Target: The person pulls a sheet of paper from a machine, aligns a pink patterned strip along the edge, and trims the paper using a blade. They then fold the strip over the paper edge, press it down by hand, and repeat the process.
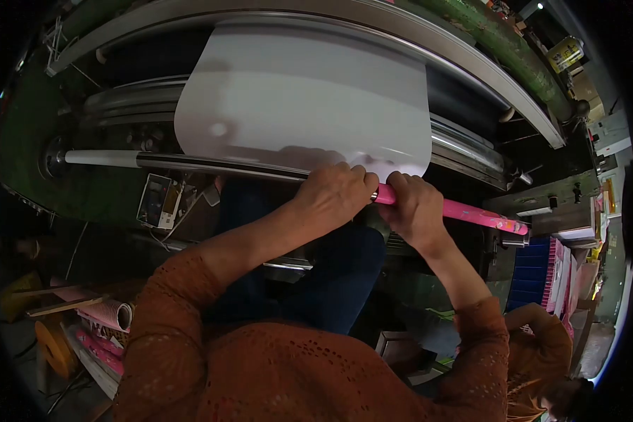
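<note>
A long roller bar (221, 165) runs across in front of me, white at its left end and dark and shiny further along. My left hand (337, 191) is closed over this bar, near where its dark part meets a pink tube (471, 213). Close beside it, my right hand (411, 211) is wrapped round the left part of the pink tube. The tube shows worn, multicoloured marks towards its right end. Beyond both hands, a wide white sheet (302, 91) comes down from under a metal crossbar, its lower edge close to the bar. My palms and fingertips are hidden.
A curved metal crossbar (429, 35) spans the far side, with green machine parts behind. A small control box (159, 202) sits at left. Blue and pink stacked material (541, 274) stands at right. A rust-coloured sleeve (545, 348) shows lower right, perhaps a reflection.
</note>
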The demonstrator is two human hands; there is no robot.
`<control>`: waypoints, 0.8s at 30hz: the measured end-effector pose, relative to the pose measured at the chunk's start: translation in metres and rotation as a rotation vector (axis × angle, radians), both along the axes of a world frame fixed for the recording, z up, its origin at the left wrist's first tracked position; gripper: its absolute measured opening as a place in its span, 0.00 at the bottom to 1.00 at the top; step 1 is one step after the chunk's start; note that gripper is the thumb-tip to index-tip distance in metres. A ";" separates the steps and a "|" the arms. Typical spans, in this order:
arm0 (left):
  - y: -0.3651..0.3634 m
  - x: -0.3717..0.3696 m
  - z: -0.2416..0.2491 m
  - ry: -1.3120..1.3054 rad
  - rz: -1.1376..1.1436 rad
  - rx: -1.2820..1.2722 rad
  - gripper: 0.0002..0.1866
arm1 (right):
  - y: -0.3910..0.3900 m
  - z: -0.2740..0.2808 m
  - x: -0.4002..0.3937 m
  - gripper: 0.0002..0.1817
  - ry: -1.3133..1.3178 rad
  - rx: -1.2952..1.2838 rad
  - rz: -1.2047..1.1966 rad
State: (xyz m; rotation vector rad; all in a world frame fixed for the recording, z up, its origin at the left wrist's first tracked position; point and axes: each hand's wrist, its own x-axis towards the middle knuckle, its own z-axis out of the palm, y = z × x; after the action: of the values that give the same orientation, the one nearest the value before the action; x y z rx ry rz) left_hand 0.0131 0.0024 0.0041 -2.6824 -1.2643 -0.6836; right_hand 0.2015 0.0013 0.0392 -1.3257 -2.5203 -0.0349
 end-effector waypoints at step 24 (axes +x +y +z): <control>0.003 0.000 -0.011 0.070 0.017 0.377 0.04 | 0.069 0.025 0.003 0.16 -0.086 -1.438 0.035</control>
State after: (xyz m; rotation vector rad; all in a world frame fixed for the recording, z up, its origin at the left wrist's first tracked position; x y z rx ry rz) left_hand 0.0129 0.0055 -0.0073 -2.3648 -1.0217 -0.7348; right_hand 0.2046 0.0705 0.0640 -1.5820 -2.5115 2.0385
